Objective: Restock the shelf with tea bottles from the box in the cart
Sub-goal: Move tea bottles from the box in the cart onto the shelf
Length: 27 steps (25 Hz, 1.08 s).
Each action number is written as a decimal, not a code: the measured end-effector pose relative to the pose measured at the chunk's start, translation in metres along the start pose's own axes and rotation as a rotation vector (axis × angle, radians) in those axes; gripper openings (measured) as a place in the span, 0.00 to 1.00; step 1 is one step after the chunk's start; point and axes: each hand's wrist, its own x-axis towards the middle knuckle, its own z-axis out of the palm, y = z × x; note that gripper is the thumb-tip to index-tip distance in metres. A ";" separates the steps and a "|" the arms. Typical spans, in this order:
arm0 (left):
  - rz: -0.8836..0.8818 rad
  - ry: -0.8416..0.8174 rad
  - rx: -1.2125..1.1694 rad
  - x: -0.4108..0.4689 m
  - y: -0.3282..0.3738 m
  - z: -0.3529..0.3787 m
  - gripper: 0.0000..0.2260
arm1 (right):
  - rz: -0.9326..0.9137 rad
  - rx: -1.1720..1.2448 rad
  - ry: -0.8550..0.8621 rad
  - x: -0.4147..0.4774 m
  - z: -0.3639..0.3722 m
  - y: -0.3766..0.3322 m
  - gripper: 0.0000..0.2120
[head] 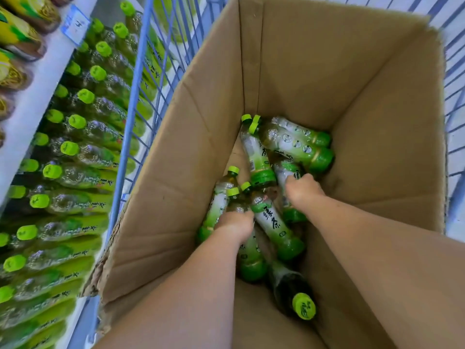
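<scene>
L hand (pixel 235 222) deep in box (pixel 302 71) - fingers curled round a tea bottle (pixel 250 260); R hand (pixel 302 190) grips second bottle (pixel 292 214) just beside - shelf (pixel 32 96) left of box.

A row of yellow-labelled bottles (pixel 17 34) runs down the upper left edge of the view, on the tier above the white front rail of the shelf (pixel 37 96). Their labels are yellow with green patches and a fine gold pattern, and their ends look dark brown; the picture edge cuts most of them off. A price tag (pixel 75 23), a white slip in a blue-edged holder, sits on that rail near its far end, its print too blurred to read.
</scene>
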 end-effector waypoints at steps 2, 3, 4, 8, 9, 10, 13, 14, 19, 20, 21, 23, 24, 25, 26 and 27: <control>-0.046 -0.046 -0.074 0.008 -0.006 0.006 0.39 | 0.028 0.006 0.012 0.008 0.008 0.005 0.30; -0.057 -0.062 -0.069 0.011 -0.009 0.009 0.44 | 0.039 0.013 0.028 0.012 0.013 0.007 0.30; -0.060 -0.061 -0.044 0.016 -0.012 0.012 0.47 | 0.045 0.011 0.050 0.016 0.017 0.009 0.30; -0.026 0.086 0.001 0.030 -0.029 0.027 0.44 | 0.015 -0.095 0.090 0.032 0.026 0.020 0.29; -0.016 0.103 -0.023 0.032 -0.033 0.028 0.44 | 0.014 -0.078 0.095 0.035 0.027 0.022 0.28; -0.004 0.113 -0.034 0.031 -0.036 0.028 0.44 | 0.018 -0.038 0.096 0.036 0.028 0.024 0.27; 0.017 0.101 -0.008 0.029 -0.034 0.018 0.33 | 0.041 0.076 0.087 0.040 0.030 0.026 0.27; 0.022 0.091 -0.017 0.028 -0.031 0.013 0.29 | 0.049 0.092 0.079 0.040 0.029 0.026 0.28; 0.084 0.044 -0.074 0.020 -0.007 -0.017 0.27 | 0.051 0.013 -0.001 0.042 0.028 0.021 0.24; 0.112 0.018 -0.045 0.018 -0.003 -0.023 0.28 | 0.053 -0.003 -0.018 0.041 0.026 0.019 0.24; 0.136 -0.006 -0.002 0.016 0.000 -0.028 0.29 | 0.059 -0.006 -0.039 0.041 0.024 0.018 0.24; 0.166 -0.016 0.055 0.015 0.003 -0.035 0.27 | 0.065 0.019 -0.050 0.037 0.018 0.017 0.25; 0.170 -0.013 0.054 0.015 0.003 -0.038 0.25 | 0.059 0.047 -0.043 0.032 0.016 0.017 0.27; 0.163 -0.011 0.039 0.014 0.003 -0.040 0.24 | 0.056 0.080 -0.042 0.026 0.015 0.019 0.28; 0.151 -0.012 0.021 0.013 0.003 -0.042 0.23 | 0.058 0.106 -0.047 0.019 0.014 0.020 0.30; 0.143 -0.019 0.003 0.011 0.004 -0.044 0.22 | 0.065 0.124 -0.054 0.011 0.013 0.022 0.31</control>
